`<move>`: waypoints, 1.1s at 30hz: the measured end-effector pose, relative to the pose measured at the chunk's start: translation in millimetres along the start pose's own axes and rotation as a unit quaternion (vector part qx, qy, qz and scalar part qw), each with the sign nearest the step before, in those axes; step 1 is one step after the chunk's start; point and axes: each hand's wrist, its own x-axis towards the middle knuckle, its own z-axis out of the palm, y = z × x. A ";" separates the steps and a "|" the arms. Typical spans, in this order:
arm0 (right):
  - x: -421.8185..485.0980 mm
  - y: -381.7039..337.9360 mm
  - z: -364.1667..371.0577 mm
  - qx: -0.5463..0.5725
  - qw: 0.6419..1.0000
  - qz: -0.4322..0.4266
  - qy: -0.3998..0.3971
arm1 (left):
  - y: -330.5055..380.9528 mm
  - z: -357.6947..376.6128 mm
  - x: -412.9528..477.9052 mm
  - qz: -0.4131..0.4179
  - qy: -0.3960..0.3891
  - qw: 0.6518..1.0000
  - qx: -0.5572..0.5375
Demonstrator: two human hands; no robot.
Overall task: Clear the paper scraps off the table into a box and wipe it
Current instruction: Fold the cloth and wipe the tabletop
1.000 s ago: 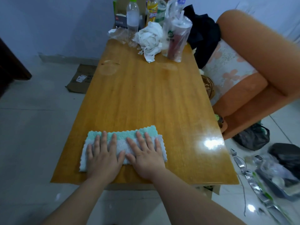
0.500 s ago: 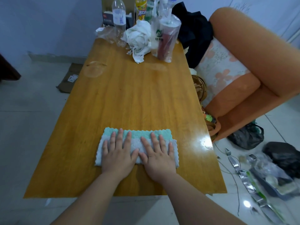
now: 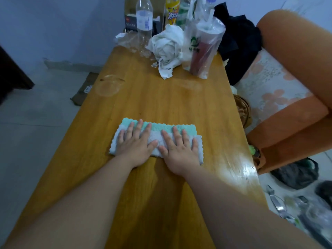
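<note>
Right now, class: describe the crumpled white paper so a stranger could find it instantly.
Look to the far end of the wooden table, among the bottles. The paper wad sits between a clear bottle and a bagged cup; it alone is crumpled, white and opaque.

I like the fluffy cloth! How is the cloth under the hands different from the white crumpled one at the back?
The cloth under the hands lies flat and folded in a neat strip; the white crumpled one is bunched into a lump. The flat cloth is green and pale grey with wavy edges; the crumpled one is plain white. The left hand and right hand press the flat cloth; nothing holds the crumpled one. Both sit on the wooden table.
</note>
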 end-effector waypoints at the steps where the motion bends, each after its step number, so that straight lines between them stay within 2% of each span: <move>1: 12.4 0.1 -3.9 -0.001 1.000 0.001 -0.001 | -2.2 -2.4 14.2 0.004 -0.002 1.000 -0.001; 8: 92.4 -5.1 -32.5 0.007 0.999 0.036 0.017 | -12.4 -31.0 104.7 0.051 -0.003 0.999 0.014; 19: 189.4 11.6 -73.5 -0.003 0.999 0.032 0.027 | 1.4 -55.8 201.5 0.038 -0.007 0.999 0.024; 22: 197.9 35.7 -84.9 -0.011 0.999 0.025 0.037 | 24.0 -54.6 212.8 0.041 -0.010 0.999 0.024; 28: 196.0 118.9 -107.3 -0.025 0.996 0.073 0.054 | 107.2 -37.8 228.8 0.082 -0.013 0.996 0.020; 33: 192.0 143.7 -109.0 -0.022 0.994 0.070 0.075 | 133.5 -28.5 230.8 0.079 0.003 0.996 0.032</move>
